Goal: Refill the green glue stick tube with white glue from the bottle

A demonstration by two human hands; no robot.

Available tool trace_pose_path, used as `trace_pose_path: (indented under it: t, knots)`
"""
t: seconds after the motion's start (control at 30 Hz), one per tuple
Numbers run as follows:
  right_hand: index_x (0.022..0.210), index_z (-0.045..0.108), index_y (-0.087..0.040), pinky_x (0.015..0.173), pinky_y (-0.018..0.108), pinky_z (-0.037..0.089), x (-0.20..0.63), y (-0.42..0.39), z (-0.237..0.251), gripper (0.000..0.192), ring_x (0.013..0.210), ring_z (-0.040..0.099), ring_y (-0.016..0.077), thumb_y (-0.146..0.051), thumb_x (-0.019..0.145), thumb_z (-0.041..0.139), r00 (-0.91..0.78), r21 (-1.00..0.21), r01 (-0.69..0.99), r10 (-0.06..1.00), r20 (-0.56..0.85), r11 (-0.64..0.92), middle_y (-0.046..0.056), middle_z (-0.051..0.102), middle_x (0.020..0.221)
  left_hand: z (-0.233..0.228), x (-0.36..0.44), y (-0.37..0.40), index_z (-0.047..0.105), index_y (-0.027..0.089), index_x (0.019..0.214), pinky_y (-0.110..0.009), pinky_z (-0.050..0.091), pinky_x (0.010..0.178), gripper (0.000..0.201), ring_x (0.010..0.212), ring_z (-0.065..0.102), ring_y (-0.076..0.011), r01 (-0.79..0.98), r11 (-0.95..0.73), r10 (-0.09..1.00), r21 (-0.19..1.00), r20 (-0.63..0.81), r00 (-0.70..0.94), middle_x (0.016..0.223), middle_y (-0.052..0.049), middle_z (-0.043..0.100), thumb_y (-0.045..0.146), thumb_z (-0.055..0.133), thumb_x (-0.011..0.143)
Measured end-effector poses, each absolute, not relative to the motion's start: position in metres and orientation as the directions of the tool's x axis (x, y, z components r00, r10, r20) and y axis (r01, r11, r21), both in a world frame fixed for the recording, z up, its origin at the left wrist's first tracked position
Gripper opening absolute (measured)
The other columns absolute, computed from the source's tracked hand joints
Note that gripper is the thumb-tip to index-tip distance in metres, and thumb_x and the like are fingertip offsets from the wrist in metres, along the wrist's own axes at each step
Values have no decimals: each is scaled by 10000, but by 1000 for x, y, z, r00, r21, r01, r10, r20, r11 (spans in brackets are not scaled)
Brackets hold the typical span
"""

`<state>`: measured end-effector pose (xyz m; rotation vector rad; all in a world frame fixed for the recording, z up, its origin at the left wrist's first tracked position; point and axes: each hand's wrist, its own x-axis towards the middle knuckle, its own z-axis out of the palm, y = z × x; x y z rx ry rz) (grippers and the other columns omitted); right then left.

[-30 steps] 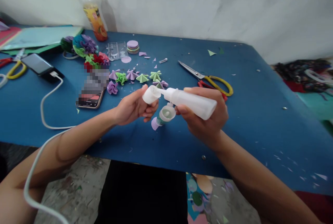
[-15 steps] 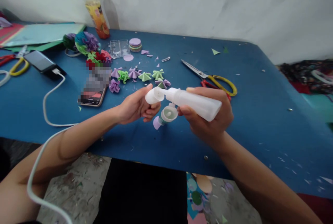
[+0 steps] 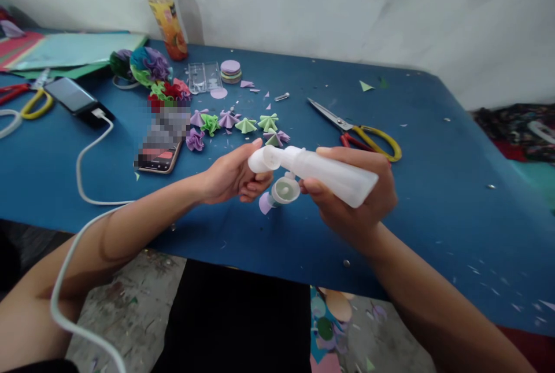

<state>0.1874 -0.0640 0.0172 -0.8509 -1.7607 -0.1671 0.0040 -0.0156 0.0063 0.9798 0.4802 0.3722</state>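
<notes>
Bottle [image 3: 338,175]: long axis slants, nozzle [image 3: 283,157] aimed left, basically at the cap [image 3: 259,160] mouth
Right hand [image 3: 368,205]: wrapped round the bottle
Left hand [image 3: 229,173]: kinda pinching the cap

The tip of the white bottle [image 3: 336,175] cannot be made out at the mouth of the cap [image 3: 259,160]. The right hand [image 3: 376,202] hides part of the scissors [image 3: 342,124]' red handle; the left hand [image 3: 229,173] covers some of the cap. What the pot [image 3: 278,200] holds is unclear. The lit phone [image 3: 156,160] is largely pixelated. The upper edge crops the juice bottle [image 3: 171,23], the bottom edge the cable [image 3: 78,176], the right edge a blurred dark cloth [image 3: 514,127]. Some scraps [image 3: 474,272] are too small to identify.
</notes>
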Motion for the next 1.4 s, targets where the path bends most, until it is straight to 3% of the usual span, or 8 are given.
trace_pose_path:
  t: [0.27, 0.43, 0.73, 0.87, 1.0, 1.13, 1.27, 1.4]
  knots:
    - [1049, 589, -255, 590, 237, 591, 185, -64, 19, 280, 701, 698, 158, -367, 803, 664, -147, -291, 570, 444, 884, 769, 22, 715, 884, 9, 4, -14, 343, 181, 562, -179, 155, 344, 567, 385, 176, -63, -40, 530, 448, 847, -240, 861, 473, 38, 239, 612, 157, 880]
    - [1049, 591, -282, 546, 241, 581, 185, -66, 21, 259, 646, 692, 160, -402, 823, 631, -187, -321, 548, 488, 853, 772, 27, 723, 879, 10, 2, -14, 334, 183, 553, -168, 134, 322, 572, 379, 151, -62, 3, 559, 415, 829, -283, 864, 465, 41, 219, 634, 178, 869]
    - [1066, 590, -204, 585, 190, 566, 184, -69, 21, 335, 647, 677, 125, -335, 778, 701, -228, -256, 476, 399, 888, 841, 40, 715, 873, 8, -2, -12, 318, 176, 535, -146, 128, 312, 559, 376, 141, -47, -7, 607, 335, 795, -248, 909, 466, 45, 221, 636, 277, 851]
    - [1048, 588, -212, 624, 186, 569, 184, -69, 23, 276, 688, 680, 123, -360, 823, 646, -239, -277, 466, 421, 875, 840, 39, 713, 871, 8, -4, -10, 320, 174, 532, -142, 145, 307, 558, 372, 146, -48, 2, 644, 304, 765, -258, 917, 465, 41, 234, 609, 226, 869]
    - [1047, 590, -223, 553, 179, 548, 185, -68, 22, 278, 649, 668, 111, -396, 832, 624, -205, -293, 486, 433, 878, 824, 30, 706, 873, 9, -5, -9, 313, 177, 540, -142, 158, 302, 539, 368, 145, -50, -13, 652, 275, 758, -221, 936, 462, 43, 230, 578, 198, 882]
    - [1038, 582, -236, 568, 206, 554, 186, -63, 16, 284, 681, 676, 129, -403, 816, 638, -162, -359, 489, 487, 858, 795, 23, 694, 897, 10, -3, -10, 403, 166, 595, -137, 165, 303, 516, 383, 198, -54, -83, 603, 424, 794, -230, 876, 499, 33, 287, 553, 239, 895]
    - [1044, 563, -240, 561, 243, 548, 186, -55, 1, 338, 697, 676, 150, -460, 798, 636, -96, -571, 422, 661, 744, 705, 28, 668, 912, 10, -3, -8, 508, 141, 700, -137, 153, 301, 488, 412, 317, -48, -102, 505, 603, 857, -266, 752, 573, 7, 408, 552, 342, 905]
    - [1037, 549, -221, 490, 241, 516, 186, -49, -10, 374, 598, 639, 134, -506, 801, 607, -55, -713, 372, 781, 622, 594, 23, 648, 847, 8, -8, -4, 566, 117, 820, -131, 296, 371, 286, 521, 468, -54, -115, 398, 695, 910, -218, 685, 665, -12, 505, 381, 491, 901]
